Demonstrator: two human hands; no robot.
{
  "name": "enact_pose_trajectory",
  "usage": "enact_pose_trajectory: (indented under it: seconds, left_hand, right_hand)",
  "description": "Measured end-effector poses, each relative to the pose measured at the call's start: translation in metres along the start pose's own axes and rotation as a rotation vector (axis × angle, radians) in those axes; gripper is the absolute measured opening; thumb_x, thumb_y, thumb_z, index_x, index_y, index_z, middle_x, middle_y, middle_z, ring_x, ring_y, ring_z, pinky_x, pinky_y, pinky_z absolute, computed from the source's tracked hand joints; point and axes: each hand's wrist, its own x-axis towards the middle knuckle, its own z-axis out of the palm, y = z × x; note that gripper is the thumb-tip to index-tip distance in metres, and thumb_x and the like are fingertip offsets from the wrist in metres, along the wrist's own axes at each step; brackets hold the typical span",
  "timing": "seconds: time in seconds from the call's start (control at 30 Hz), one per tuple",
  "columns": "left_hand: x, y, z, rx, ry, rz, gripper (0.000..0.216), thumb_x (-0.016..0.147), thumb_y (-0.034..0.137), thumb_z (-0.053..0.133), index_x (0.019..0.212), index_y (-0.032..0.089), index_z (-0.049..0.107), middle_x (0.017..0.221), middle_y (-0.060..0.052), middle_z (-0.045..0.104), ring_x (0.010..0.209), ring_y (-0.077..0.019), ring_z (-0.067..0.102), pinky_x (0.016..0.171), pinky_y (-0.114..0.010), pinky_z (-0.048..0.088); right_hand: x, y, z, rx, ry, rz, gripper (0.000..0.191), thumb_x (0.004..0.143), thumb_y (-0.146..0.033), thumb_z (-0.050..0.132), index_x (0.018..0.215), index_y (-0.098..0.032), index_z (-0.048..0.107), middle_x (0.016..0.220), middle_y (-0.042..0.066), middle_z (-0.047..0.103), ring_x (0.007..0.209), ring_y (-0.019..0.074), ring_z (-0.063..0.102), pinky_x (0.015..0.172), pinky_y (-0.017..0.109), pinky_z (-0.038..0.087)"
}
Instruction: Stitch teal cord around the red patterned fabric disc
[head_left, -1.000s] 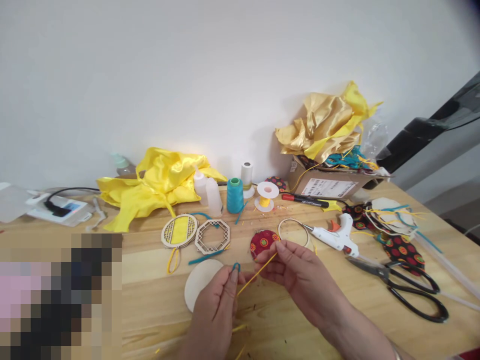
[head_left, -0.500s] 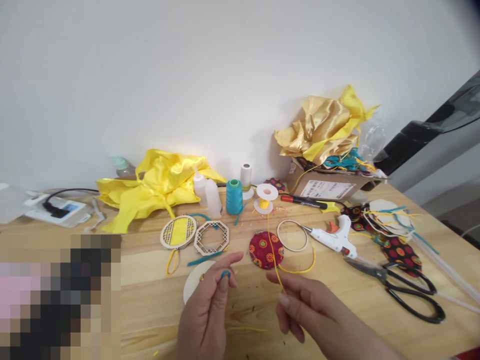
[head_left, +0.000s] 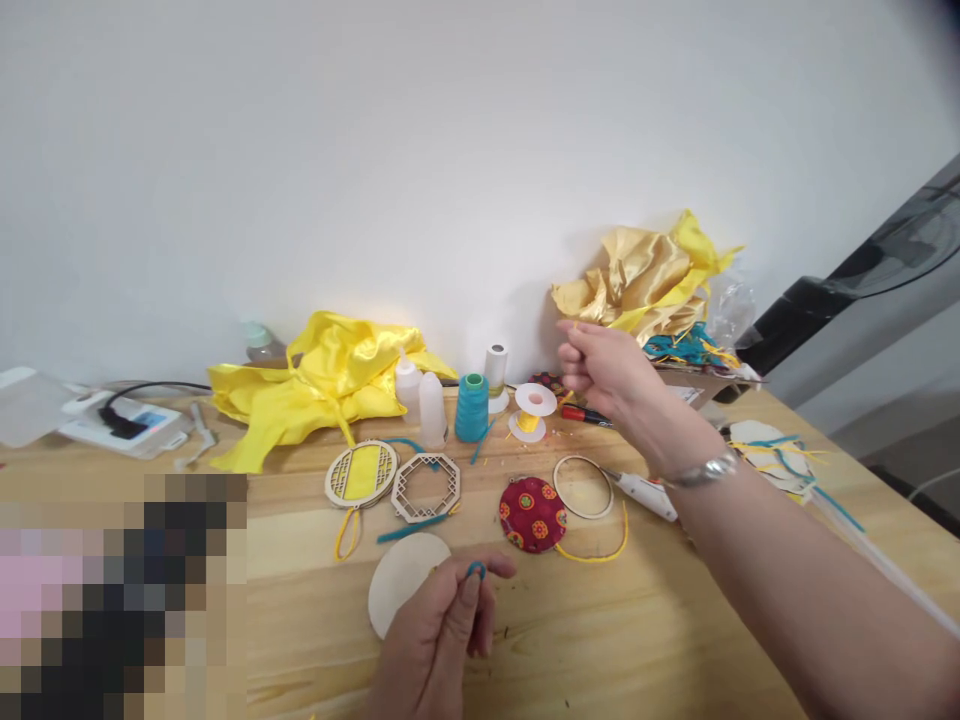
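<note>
My left hand (head_left: 442,630) is low at the front of the table, pinching a small teal cord loop (head_left: 475,570) between thumb and finger. Just left of it lies a plain wooden disc (head_left: 401,578). My right hand (head_left: 604,368) is raised over the back of the table near the cardboard box (head_left: 694,385), its fingers curled in a pinch; whether anything is in them cannot be made out. A yellow cord (head_left: 600,548) lies curved beside the red patterned fabric disc (head_left: 533,513) and a wooden ring (head_left: 583,486).
Two wooden lattice frames (head_left: 394,478) lie left of centre. At the back stand a teal thread spool (head_left: 472,405), white bottles (head_left: 422,398), yellow satin cloth (head_left: 330,375) and a glue gun (head_left: 641,490) under my right arm. A blurred patch covers the front left.
My right hand let go of the yellow cord and rose up and back toward the box. The cord now lies on the table. My left hand stayed low with the teal loop.
</note>
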Motion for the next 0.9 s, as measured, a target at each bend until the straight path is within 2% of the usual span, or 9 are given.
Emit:
enact_pose_trajectory:
  seconds: [0.1,0.2,0.3,0.43,0.5,0.57,0.67,0.77,0.9]
  left_hand:
    - [0.002,-0.001,-0.002,-0.020,0.014,-0.001,0.032,0.089,0.043,0.045,0.090,0.020,0.068,0.054,0.003,0.048,0.050,-0.0138,0.047,0.052,-0.025,0.038]
    - [0.003,-0.003,-0.004,-0.056,0.018,0.002,0.033,0.088,0.045,0.046,0.081,0.020,0.066,0.053,0.003,0.049,0.050,-0.0136,0.046,0.050,-0.024,0.039]
    - [0.002,-0.003,-0.004,-0.150,0.038,0.001,0.035,0.086,0.047,0.049,0.068,0.020,0.062,0.057,0.001,0.051,0.049,-0.0119,0.043,0.048,-0.023,0.037]
    - [-0.001,-0.001,0.000,-0.232,0.139,-0.025,0.033,0.084,0.046,0.053,0.069,0.019,0.063,0.064,0.000,0.051,0.056,-0.0123,0.045,0.049,-0.022,0.036]
    - [-0.001,-0.001,0.001,-0.168,0.143,-0.022,0.032,0.086,0.046,0.050,0.078,0.019,0.065,0.059,0.002,0.049,0.052,-0.0116,0.043,0.049,-0.023,0.034]
    - [0.001,-0.002,0.002,-0.112,0.126,-0.014,0.031,0.088,0.045,0.047,0.083,0.019,0.064,0.055,0.004,0.047,0.048,-0.0115,0.042,0.050,-0.024,0.035]
    - [0.004,-0.003,0.002,-0.101,0.105,-0.024,0.032,0.088,0.045,0.047,0.073,0.020,0.060,0.055,0.003,0.051,0.051,-0.0134,0.047,0.053,-0.025,0.038]
    - [0.007,-0.004,0.001,-0.098,0.109,-0.035,0.031,0.086,0.045,0.049,0.071,0.020,0.060,0.056,0.002,0.054,0.052,-0.0148,0.050,0.052,-0.025,0.040]
    - [0.007,-0.004,0.001,-0.083,0.106,-0.031,0.034,0.086,0.046,0.048,0.070,0.019,0.062,0.058,0.001,0.059,0.049,-0.0132,0.048,0.052,-0.025,0.040]
  right_hand:
    - [0.013,-0.001,0.029,-0.131,-0.117,-0.034,0.021,0.085,-0.009,0.037,0.102,-0.015,0.049,0.048,-0.010,0.035,0.039,0.0055,0.022,0.039,0.018,0.017]
    - [-0.002,0.010,0.041,-0.291,-0.319,-0.066,0.017,0.081,-0.006,0.043,0.086,-0.015,0.057,0.049,-0.008,0.039,0.041,0.0056,0.027,0.041,0.020,0.020]
    - [-0.038,0.024,0.029,-0.426,-0.496,-0.104,0.014,0.078,-0.009,0.052,0.068,-0.015,0.059,0.050,-0.006,0.044,0.048,0.0073,0.035,0.047,0.021,0.026]
    - [-0.081,0.045,-0.008,-0.722,-0.667,-0.219,0.020,0.086,-0.021,0.048,0.070,-0.017,0.059,0.065,-0.002,0.057,0.061,0.0112,0.047,0.057,0.023,0.033]
    - [-0.085,0.057,-0.021,-0.772,-0.634,-0.225,0.022,0.088,-0.023,0.044,0.073,-0.018,0.060,0.067,-0.001,0.058,0.062,0.0118,0.048,0.058,0.024,0.035]
    - [-0.077,0.067,-0.025,-0.698,-0.505,-0.188,0.019,0.085,-0.023,0.046,0.080,-0.017,0.063,0.062,-0.002,0.054,0.057,0.0115,0.047,0.054,0.023,0.034]
    - [-0.055,0.072,-0.019,-0.590,-0.331,-0.171,0.025,0.083,-0.024,0.047,0.100,-0.013,0.062,0.053,-0.006,0.044,0.048,0.0102,0.039,0.047,0.022,0.029]
    - [-0.036,0.061,-0.010,-0.509,-0.248,-0.196,0.028,0.081,-0.026,0.048,0.101,-0.012,0.062,0.053,-0.006,0.043,0.047,0.0089,0.037,0.044,0.021,0.026]
    - [-0.021,0.031,0.000,-0.409,-0.260,-0.200,0.020,0.078,-0.022,0.052,0.091,-0.012,0.064,0.056,-0.003,0.053,0.046,0.0074,0.039,0.043,0.020,0.028]
